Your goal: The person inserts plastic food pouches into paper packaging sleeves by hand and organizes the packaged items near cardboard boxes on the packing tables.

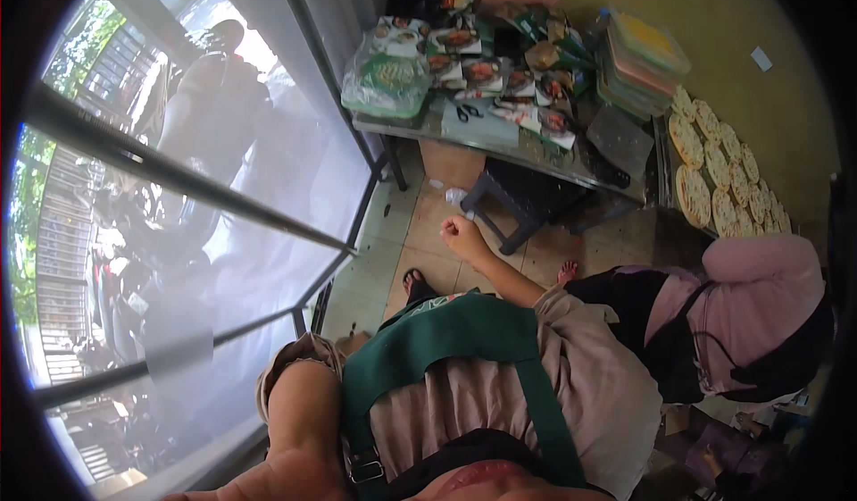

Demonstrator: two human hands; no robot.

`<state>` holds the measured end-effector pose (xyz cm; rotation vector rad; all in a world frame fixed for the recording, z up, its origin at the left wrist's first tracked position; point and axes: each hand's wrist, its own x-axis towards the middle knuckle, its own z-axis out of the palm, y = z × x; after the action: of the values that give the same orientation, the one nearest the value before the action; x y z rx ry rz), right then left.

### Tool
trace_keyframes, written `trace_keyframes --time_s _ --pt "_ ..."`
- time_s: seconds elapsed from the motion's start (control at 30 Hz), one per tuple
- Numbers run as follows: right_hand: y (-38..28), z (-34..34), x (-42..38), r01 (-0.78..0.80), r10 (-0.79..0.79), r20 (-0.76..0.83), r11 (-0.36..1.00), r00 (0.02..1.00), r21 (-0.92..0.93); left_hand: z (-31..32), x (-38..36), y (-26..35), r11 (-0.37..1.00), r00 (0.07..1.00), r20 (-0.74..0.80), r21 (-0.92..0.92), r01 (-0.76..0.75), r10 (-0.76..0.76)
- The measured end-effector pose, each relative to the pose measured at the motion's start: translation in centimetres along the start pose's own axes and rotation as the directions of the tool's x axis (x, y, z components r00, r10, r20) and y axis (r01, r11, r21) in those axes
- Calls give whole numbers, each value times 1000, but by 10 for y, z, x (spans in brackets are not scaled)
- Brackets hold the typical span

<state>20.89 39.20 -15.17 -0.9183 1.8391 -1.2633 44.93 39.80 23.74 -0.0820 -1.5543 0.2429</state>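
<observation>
My right hand hangs in front of my body with its fingers curled in, and nothing shows in it. It is nearest to a dark plastic stool pushed partly under the table. A crumpled clear plastic piece lies on the floor just beyond it. My left hand is raised close to the camera at the bottom edge. Part of its palm shows, while its fingers are out of frame. A green apron covers my front.
A table holds printed packets, scissors, a bagged green container and stacked plastic boxes. Round topped flatbreads lie at the right. A person in a pink sleeve stands beside me. Framed translucent sheeting runs along the left.
</observation>
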Motion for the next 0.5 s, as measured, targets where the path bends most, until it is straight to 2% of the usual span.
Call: trace_keyframes --time_s 0.07,0.13,0.27,0.33,0.37,0.43,0.47,0.5 --pt "-12 0 30 6 -6 -9 999 1000 -35 7 -2 -37 999 1000 7 -29 -30 30" --pt "-21 4 57 12 -13 -14 1000 1000 -18 18 -7 -70 999 997 77 -49 -21 24" --pt "-19 5 77 55 -56 -209 998 976 -11 52 -21 -128 979 992 122 -203 16 9" --pt "-13 -2 79 82 -76 -268 997 960 12 69 -26 -152 986 989 140 -164 -21 45" --pt "-9 -9 82 20 -13 -288 1000 958 21 79 -27 -163 989 987 145 -139 -45 66" --pt "2 -30 86 -105 112 -317 994 942 41 98 -34 -183 966 993 88 -253 -49 74" --pt "-7 -43 88 -145 143 -362 989 921 23 108 -39 -190 950 996 61 -308 -51 73" --pt "0 -55 95 -151 145 -426 988 893 18 118 -42 -197 961 996 65 -275 -40 60"
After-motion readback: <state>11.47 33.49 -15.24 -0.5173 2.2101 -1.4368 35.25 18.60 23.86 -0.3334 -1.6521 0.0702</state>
